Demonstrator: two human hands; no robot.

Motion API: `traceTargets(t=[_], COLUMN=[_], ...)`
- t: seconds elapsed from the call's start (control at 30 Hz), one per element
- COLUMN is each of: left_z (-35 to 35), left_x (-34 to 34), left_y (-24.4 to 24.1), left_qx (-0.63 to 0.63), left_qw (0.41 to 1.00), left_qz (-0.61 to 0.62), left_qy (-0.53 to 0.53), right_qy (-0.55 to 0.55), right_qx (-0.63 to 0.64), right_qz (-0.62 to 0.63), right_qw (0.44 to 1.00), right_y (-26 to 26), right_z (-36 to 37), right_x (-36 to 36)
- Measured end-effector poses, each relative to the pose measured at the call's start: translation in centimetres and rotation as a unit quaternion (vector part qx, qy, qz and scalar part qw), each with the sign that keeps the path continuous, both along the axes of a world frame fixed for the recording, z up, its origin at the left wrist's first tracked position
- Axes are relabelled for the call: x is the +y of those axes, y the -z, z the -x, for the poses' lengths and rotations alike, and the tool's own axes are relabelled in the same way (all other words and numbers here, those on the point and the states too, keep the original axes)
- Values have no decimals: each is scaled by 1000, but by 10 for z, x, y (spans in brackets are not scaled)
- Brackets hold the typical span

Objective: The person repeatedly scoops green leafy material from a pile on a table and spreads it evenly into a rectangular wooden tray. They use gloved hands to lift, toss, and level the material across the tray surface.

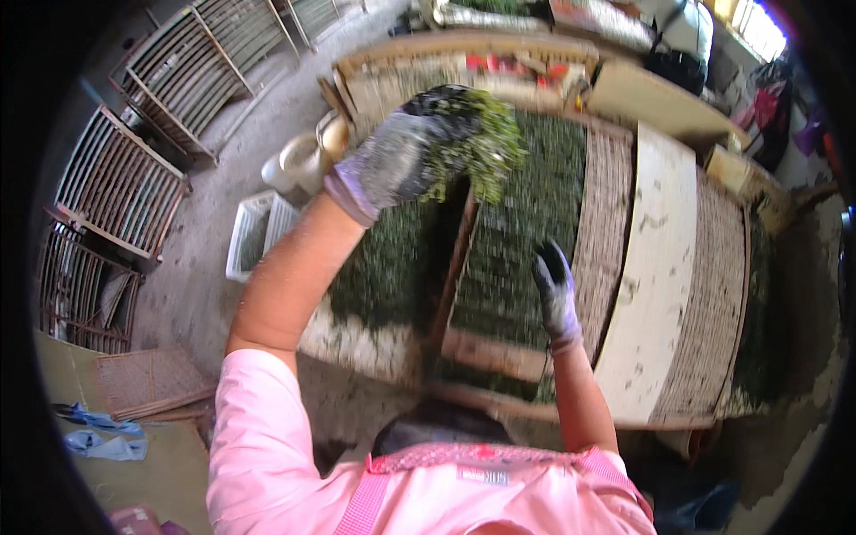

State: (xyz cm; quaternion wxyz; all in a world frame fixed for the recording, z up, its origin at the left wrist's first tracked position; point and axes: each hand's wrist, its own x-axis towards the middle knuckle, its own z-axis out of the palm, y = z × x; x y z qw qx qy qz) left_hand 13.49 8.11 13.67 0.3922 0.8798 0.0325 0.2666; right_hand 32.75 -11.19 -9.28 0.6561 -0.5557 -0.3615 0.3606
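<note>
My left hand (408,150), in a grey and black work glove with a purple cuff, is raised over the far part of the work surface. It grips a loose clump of yellow-green leafy material (493,150), blurred by motion. Lower and to the right, my right hand (556,297), gloved in purple and black, holds nothing and has its fingers apart. It is over the right edge of a bed of dark green leafy material (518,267). Another dark green bed (388,267) lies left of a wooden bar (458,261). Whether my right hand touches the bed, I cannot tell.
A woven slatted mat (605,194) and a pale board (652,267) with scattered bits lie to the right. White crates (257,231) and buckets (301,160) stand on the floor at left, before slatted racks (120,184). A person (682,47) is at the far right.
</note>
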Motion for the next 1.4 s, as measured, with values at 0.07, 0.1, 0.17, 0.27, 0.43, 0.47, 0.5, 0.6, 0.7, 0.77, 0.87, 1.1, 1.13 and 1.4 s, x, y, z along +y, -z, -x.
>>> traceTargets(t=[0.07, 0.1, 0.17, 0.27, 0.43, 0.47, 0.5, 0.6, 0.7, 0.77, 0.87, 1.1, 1.13, 1.4], left_z=[-18, -30, -24, 3, 50, 61, 65, 79, 82, 83, 94, 116, 110, 74], left_x=[-63, -94, -152, -214, -231, -225, -221, -220, -228, -248, -266, -253, -253, -242], left_y=[47, 76, 145, 248, 343, 352, 347, 329, 316, 319, 329, 315, 319, 369], left_qx=[-58, -46, 44, 155, 85, 96, 87, 145, 169, 180, 291, 375, 322, 110], left_qw=[896, 841, 970, 965, 937, 927, 929, 921, 941, 909, 908, 887, 924, 987], left_qz=[434, 536, 232, -144, -329, -356, -351, -351, -231, -197, -297, -268, -199, -94], left_qy=[75, 67, -59, -158, -83, -69, -80, -85, -182, -320, -53, 20, 58, 63], right_qy=[-157, -179, -162, -54, -19, -35, -49, -26, 107, 127, -126, -184, -119, -52], right_qx=[416, 417, 476, 149, -505, -535, -562, -532, -436, -445, -540, -487, -480, -272], right_qz=[-50, -111, -35, 98, 133, 148, 165, 175, 137, 135, 140, 72, 83, 65], right_qw=[894, 884, 864, 982, 852, 831, 809, 828, 883, 876, 821, 851, 865, 959], right_y=[-21, -32, -34, 29, 84, 83, 81, 67, 97, 77, 107, 93, 77, 19], right_z=[28, 40, 36, 61, 86, 88, 89, 80, 57, 85, 103, 128, 128, 119], right_x=[-25, -43, -82, -118, -160, -164, -170, -189, -221, -212, -214, -179, -166, -16])
